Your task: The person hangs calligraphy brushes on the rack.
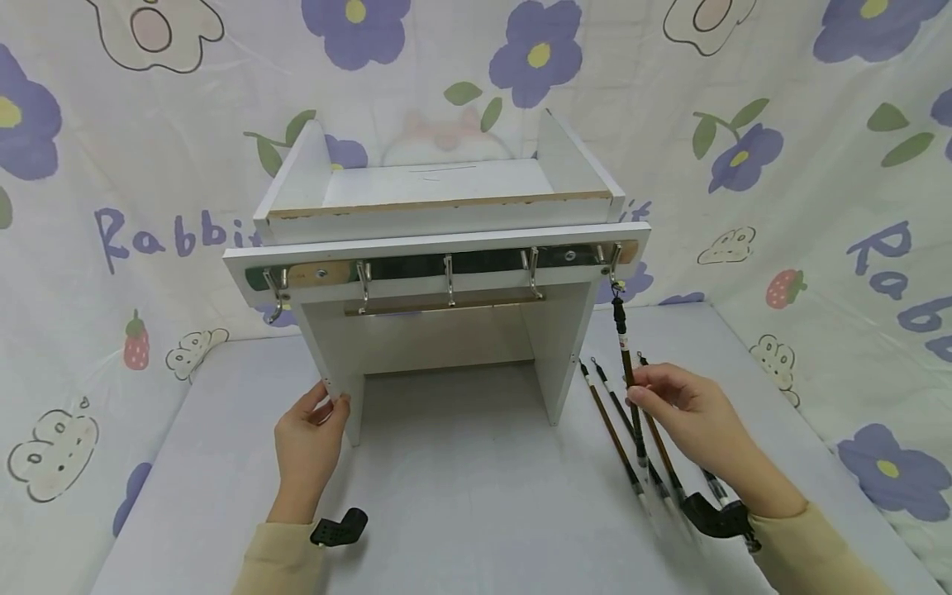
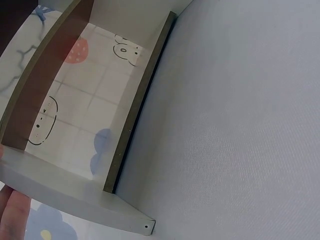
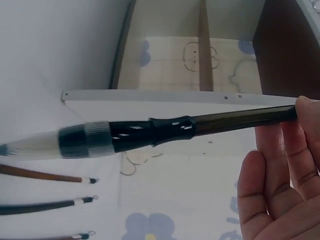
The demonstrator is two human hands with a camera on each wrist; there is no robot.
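A white shelf unit (image 1: 446,223) stands upright, with a metal rail of hooks (image 1: 449,279) across its front. My right hand (image 1: 680,409) pinches the brown handle of a calligraphy brush (image 1: 623,347) between thumb and fingers. The brush points bristles down, its top loop right at the rightmost hook (image 1: 614,263). In the right wrist view, the brush (image 3: 172,131) shows a dark collar and pale bristles under a clear cover. My left hand (image 1: 308,438) grips the lower left side panel (image 1: 335,364) by its edge; in the left wrist view, fingers (image 2: 15,215) touch its outer face.
Several more brushes (image 1: 613,434) lie on the white tabletop (image 1: 476,512) to the right of the shelf, under my right hand. A patterned cloth (image 1: 744,124) hangs behind and at the sides. Black wrist cameras (image 1: 342,527) are strapped to both wrists.
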